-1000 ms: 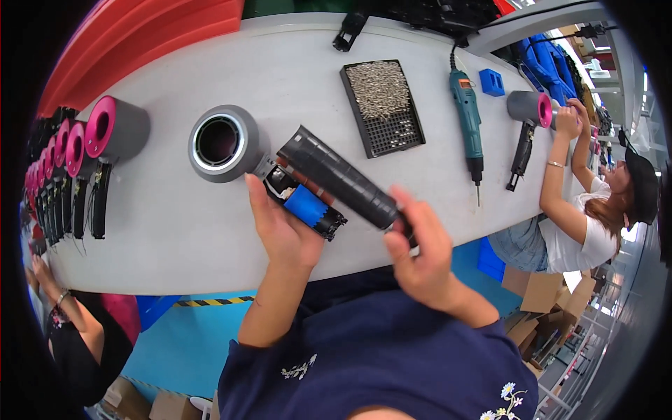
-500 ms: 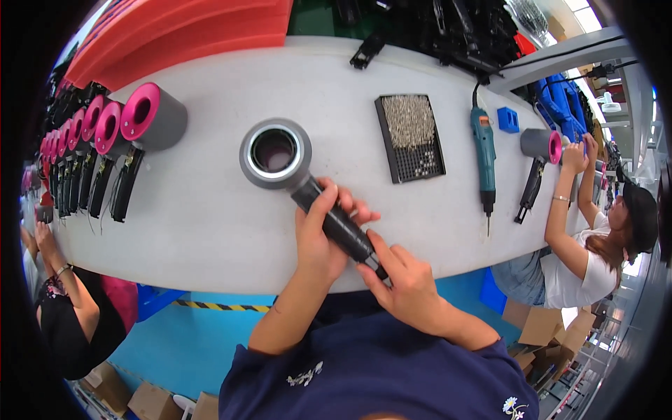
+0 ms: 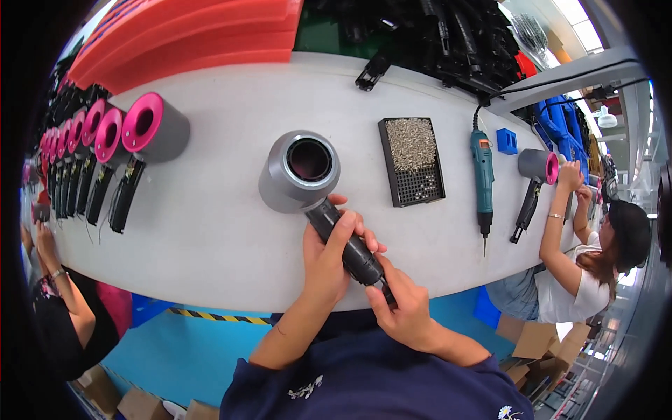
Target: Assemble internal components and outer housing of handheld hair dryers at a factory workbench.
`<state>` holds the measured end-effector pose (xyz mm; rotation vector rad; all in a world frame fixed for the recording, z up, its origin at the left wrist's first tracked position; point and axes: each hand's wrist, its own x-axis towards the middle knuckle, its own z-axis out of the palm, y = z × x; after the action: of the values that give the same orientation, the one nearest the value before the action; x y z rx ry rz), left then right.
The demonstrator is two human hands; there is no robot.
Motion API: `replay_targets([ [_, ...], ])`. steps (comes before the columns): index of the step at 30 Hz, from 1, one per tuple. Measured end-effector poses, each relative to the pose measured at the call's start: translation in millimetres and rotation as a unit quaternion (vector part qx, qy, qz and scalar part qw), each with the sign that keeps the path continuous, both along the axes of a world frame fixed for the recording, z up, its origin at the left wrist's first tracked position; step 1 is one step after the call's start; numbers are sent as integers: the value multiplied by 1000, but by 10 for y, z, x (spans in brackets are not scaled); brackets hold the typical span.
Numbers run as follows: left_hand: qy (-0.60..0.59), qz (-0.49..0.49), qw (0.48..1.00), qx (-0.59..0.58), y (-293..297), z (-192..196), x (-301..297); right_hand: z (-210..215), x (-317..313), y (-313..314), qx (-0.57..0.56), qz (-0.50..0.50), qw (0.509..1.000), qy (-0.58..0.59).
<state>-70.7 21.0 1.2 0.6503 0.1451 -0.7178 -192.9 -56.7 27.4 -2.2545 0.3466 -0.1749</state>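
Over the table's front part I hold a grey hair dryer (image 3: 281, 183), its round end with the dark opening tilted up. My left hand (image 3: 326, 264) is wrapped around the black handle (image 3: 359, 260), just below the head. At the handle's lower end, the thumb and fingers of my right hand (image 3: 408, 309) pinch the tip. Whatever small part may lie between those right fingers is hidden.
At left stands a row of grey dryers with pink rings (image 3: 142, 124). A screw tray (image 3: 395, 190), a green electric screwdriver (image 3: 483, 175), a blue block (image 3: 507, 141) and another dryer (image 3: 533, 166) lie to the right. Co-workers (image 3: 584, 255) sit on both sides.
The dryer's head has swung to the right and tilted, so more of its grey side shows. Both hands still grip the handle, now slightly lower in view; the whole view has shifted a little.
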Motion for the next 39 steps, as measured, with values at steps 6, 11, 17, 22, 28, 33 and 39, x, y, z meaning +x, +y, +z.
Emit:
replay_targets([
  [6, 15, 1, 999, 29, -37, 18, 48, -6, 64, 14, -65, 21, 997, 33],
  [11, 4, 26, 1000, 6, -22, 17, -27, 251, 74, -177, -7, 54, 988, 146],
  [17, -111, 10, 992, 56, -44, -38, -125, 396, 751, -575, 127, 26, 991, 35],
  [22, -199, 19, 974, 108, -84, -38, -77, 396, 979, -550, 284, 45, 952, 106],
  [28, -238, 30, 953, 187, -69, -135, -122, 428, 928, -430, 68, 118, 991, 5],
  [33, -149, 25, 982, 117, -98, 112, -108, 466, 892, -508, 172, 94, 980, 30],
  [39, -192, -53, 979, 53, 45, 347, 32, 280, 195, -216, 228, -11, 973, -27],
])
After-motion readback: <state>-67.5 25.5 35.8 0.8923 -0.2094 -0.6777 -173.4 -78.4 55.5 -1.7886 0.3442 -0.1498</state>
